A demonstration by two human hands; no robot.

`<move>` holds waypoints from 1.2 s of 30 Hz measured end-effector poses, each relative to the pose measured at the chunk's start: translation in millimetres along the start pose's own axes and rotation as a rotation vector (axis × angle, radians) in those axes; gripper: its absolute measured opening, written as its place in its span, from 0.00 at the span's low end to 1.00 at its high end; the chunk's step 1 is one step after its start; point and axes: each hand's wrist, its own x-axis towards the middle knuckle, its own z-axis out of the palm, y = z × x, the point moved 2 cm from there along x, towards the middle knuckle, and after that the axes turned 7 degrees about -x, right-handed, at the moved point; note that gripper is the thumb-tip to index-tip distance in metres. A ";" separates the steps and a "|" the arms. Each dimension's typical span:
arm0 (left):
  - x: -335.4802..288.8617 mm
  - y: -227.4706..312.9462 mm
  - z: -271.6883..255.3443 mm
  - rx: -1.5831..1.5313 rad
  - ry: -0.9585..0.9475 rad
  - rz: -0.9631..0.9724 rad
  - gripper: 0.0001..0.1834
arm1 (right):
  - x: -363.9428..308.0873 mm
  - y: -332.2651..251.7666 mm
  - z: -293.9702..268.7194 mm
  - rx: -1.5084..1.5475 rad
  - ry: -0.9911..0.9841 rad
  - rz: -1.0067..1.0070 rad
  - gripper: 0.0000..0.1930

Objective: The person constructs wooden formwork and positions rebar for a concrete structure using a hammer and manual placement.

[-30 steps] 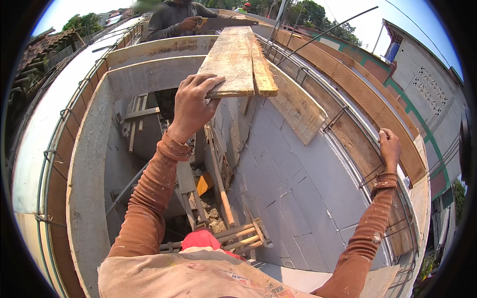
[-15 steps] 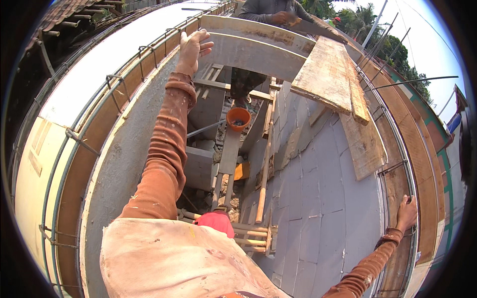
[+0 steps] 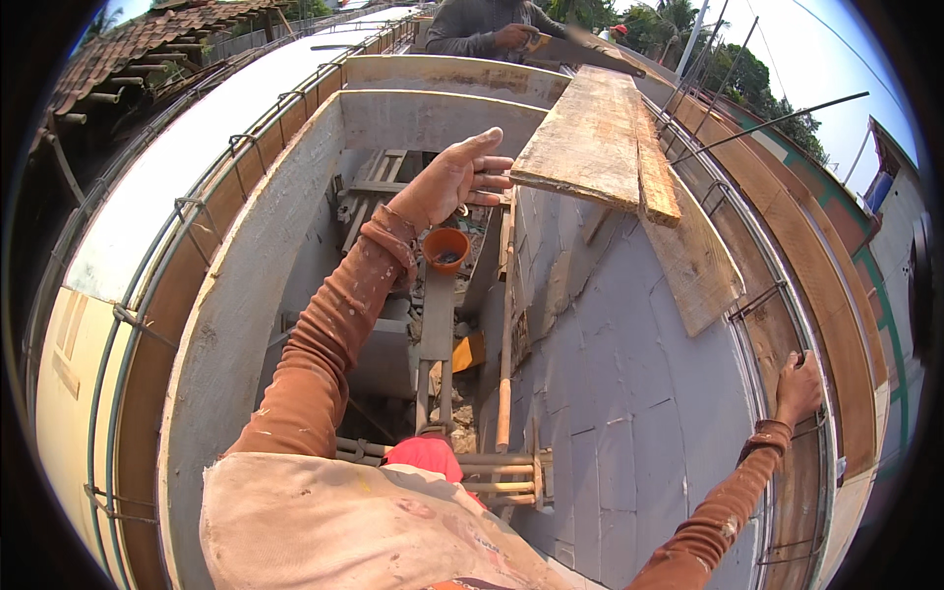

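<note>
The left hand (image 3: pixel 457 177) is stretched forward with fingers spread and empty, its fingertips just short of the near end of the wooden plank (image 3: pixel 590 138). That plank lies across the far corner of the grey formwork wall (image 3: pixel 639 393), one of two boards there; the second board (image 3: pixel 693 256) rests beside it along the wall's right edge. The right hand (image 3: pixel 798 385) is clamped on the rebar (image 3: pixel 762 295) at that edge. Below, one orange bucket (image 3: pixel 446 248) sits in the pit. Another person (image 3: pixel 487 25) holds the plank's far end.
</note>
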 end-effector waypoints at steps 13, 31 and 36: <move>41.1 -27.3 40.0 -0.528 -0.361 -0.131 0.26 | 0.0 -4.1 2.4 -0.022 0.064 0.073 0.15; 46.1 -39.5 39.7 -0.805 -0.405 -0.124 0.16 | -1.0 -4.8 2.5 -0.010 0.083 0.069 0.15; 44.6 -40.8 41.3 -0.833 -0.433 -0.109 0.17 | -0.6 -5.3 3.1 -0.019 0.071 0.063 0.15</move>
